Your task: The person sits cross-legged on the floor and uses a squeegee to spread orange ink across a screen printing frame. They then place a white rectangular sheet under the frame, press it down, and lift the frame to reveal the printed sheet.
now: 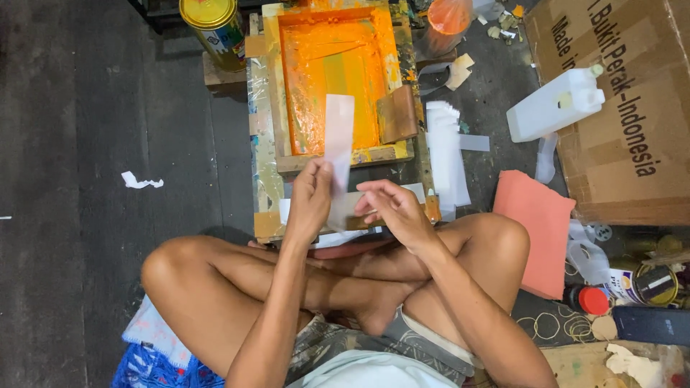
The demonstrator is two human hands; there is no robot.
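The left hand point(310, 197) pinches a thin translucent white plastic strip point(338, 147) upright; the right hand point(392, 208) hovers half-spread beside it. Loosely held, it could drop into the orange-inked wooden printing frame point(330, 82).

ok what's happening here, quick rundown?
A person sits cross-legged on the floor before a wooden screen-printing frame coated in orange ink. The left hand holds a pale translucent strip upright; the right hand hovers beside its lower end, fingers spread. A stack of white strips lies right of the frame, a squeegee resting inside it.

One white strip point(338, 136) (held upright), one printing frame point(334, 79), one yellow tin point(214, 29), one white jug point(557, 104)
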